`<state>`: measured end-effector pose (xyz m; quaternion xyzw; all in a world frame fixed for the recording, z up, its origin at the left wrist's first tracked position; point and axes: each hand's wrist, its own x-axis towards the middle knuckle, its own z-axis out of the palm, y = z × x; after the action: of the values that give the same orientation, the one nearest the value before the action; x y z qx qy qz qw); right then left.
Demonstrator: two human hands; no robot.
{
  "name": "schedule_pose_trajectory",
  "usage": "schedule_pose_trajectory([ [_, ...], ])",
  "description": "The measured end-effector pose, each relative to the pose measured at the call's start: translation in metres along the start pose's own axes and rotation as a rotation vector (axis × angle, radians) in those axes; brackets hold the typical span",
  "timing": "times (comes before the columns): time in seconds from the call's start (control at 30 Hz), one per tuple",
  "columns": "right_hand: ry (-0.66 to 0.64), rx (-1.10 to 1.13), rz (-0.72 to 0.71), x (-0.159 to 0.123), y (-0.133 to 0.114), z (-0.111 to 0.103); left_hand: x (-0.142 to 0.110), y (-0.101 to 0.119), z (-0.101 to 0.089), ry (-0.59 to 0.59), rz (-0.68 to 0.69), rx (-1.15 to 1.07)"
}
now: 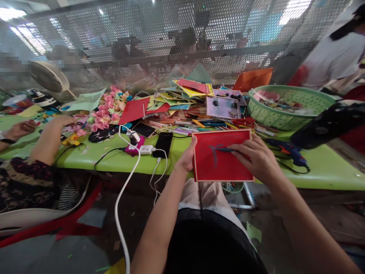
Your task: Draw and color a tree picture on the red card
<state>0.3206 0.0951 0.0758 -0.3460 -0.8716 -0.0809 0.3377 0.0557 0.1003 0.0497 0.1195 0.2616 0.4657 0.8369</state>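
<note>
A red board with a pale wooden frame (225, 167) is tilted up over my lap at the table's front edge. My left hand (186, 156) grips its left side, thumb on the frame and fingers hidden behind. Closed around a thin dark blue drawing stick, a crayon or pen (224, 149), my right hand (251, 154) rests over the board's right half. The stick's tip meets the red surface beside blue-grey strokes that look like a trunk with drooping branches. Faint lines curve along the top of the red surface.
Pens and coloured card lie heaped behind the board. A green basket (285, 118), a glue gun (293, 152) and a dark bottle (327, 123) stand right. Leftward are a phone (163, 144), a purple power strip (135, 144) with a hanging white cable, pink flowers (105, 110) and another person's arms (48, 139).
</note>
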Motion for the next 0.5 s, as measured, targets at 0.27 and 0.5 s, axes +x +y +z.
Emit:
schedule_pose_trajectory([
  [0.27, -0.048, 0.020, -0.021, -0.008, -0.003, -0.002, -0.002, 0.001, 0.003, 0.006, -0.012, -0.013],
  [0.5, -0.042, 0.035, 0.009, -0.010, -0.002, 0.000, -0.002, 0.002, 0.004, 0.003, -0.017, -0.025],
])
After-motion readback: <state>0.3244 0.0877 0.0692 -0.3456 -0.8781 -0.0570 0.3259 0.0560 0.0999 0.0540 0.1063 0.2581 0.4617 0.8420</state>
